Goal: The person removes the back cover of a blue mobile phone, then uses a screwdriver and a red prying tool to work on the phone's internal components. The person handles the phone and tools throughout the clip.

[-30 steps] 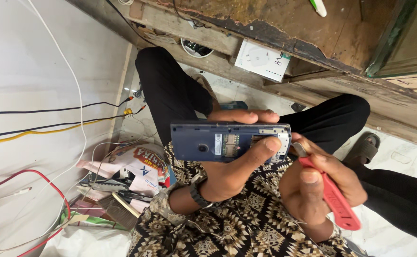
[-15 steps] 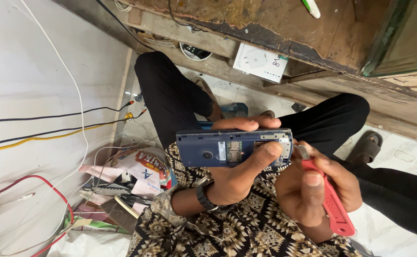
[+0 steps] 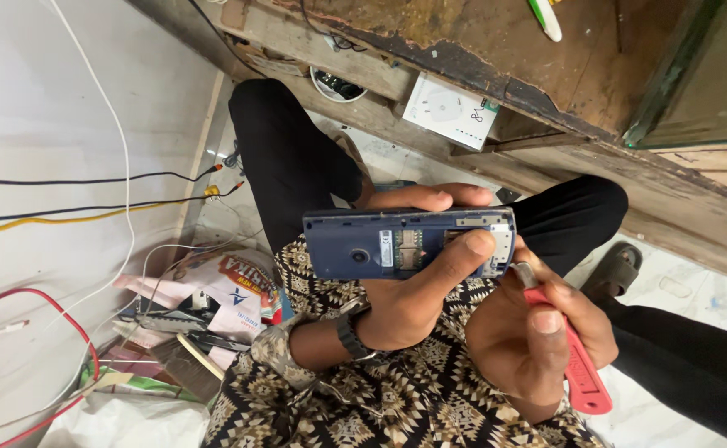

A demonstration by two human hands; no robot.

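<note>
Above the patterned lap of the seated person, a dark blue mobile phone [image 3: 397, 242] with its back cover off is held lengthwise, its open back facing the camera so the camera lens and the small metal slots show. Overhead in the picture runs a worn wooden bench [image 3: 463, 41], with a white wall socket [image 3: 451, 112] fixed to its underside. Black trouser legs [image 3: 289, 158] stretch out below it toward a pale tiled floor, where a dark sandal [image 3: 617, 267] lies near the right knee. At the far left, black, yellow, red and white wires [image 3: 90, 207] run across a pale wall, above a heap of printed wrappers and loose cables [image 3: 206, 303].

Cradling the phone from underneath is the left hand [image 3: 417, 303]: its fingers wrap over the far long edge, where their tips show above the casing, and its thumb [image 3: 463, 253] lies bent across the open back near the right end, pressing on the exposed interior. That wrist bears a dark watch [image 3: 351, 332] and bends upward from the lap.

Just right of the phone's right end, the right hand [image 3: 529, 332] is closed in a fist around a red-handled screwdriver [image 3: 579, 373]. Its thumb lies along the handle, and the handle's end juts out below the palm toward the lower right. A short metal collar [image 3: 519, 274] of the tool shows above the fingers, touching or nearly touching the phone's corner; which, I cannot tell.
</note>
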